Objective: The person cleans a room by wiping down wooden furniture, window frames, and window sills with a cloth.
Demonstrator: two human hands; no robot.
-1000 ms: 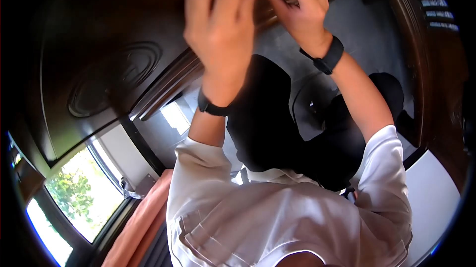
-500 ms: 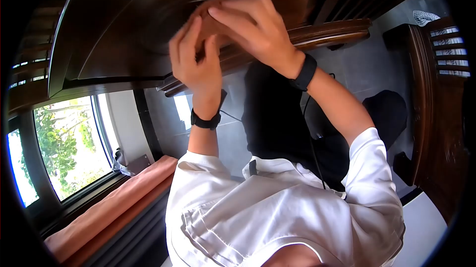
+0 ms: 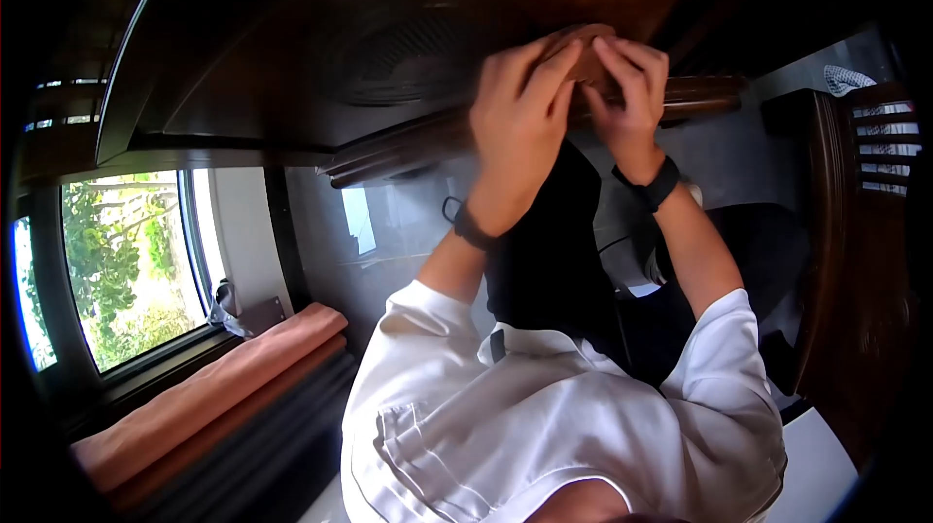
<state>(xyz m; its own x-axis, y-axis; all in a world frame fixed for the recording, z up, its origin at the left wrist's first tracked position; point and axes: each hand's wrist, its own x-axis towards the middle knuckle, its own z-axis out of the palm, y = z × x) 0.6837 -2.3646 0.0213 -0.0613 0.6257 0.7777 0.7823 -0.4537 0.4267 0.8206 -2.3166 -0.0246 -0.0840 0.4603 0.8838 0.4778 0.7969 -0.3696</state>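
Observation:
A reddish-brown piece [image 3: 589, 58] is held up between my two hands, above the front edge of the dark wooden table [image 3: 282, 86]. Its shape is partly hidden by my fingers. The fingers of my left hand [image 3: 520, 120] are bent round its left side. On the other side, my right hand [image 3: 630, 100] pinches it with thumb and fingers. Both wrists wear black bands. To the left of my hands, a round carved pattern [image 3: 403, 52] shows in the tabletop.
A dark wooden seat with a slatted back [image 3: 880, 144] stands at the right. At the lower left, a rolled orange cloth [image 3: 219, 387] lies below a window [image 3: 131, 261]. Grey floor [image 3: 403, 275] and my dark-trousered legs [image 3: 544, 261] show below the table edge.
Both hands have moved right with the reddish-brown piece, away from the carved pattern, which is now uncovered. My forearms have swung right too, and the view has shifted slightly.

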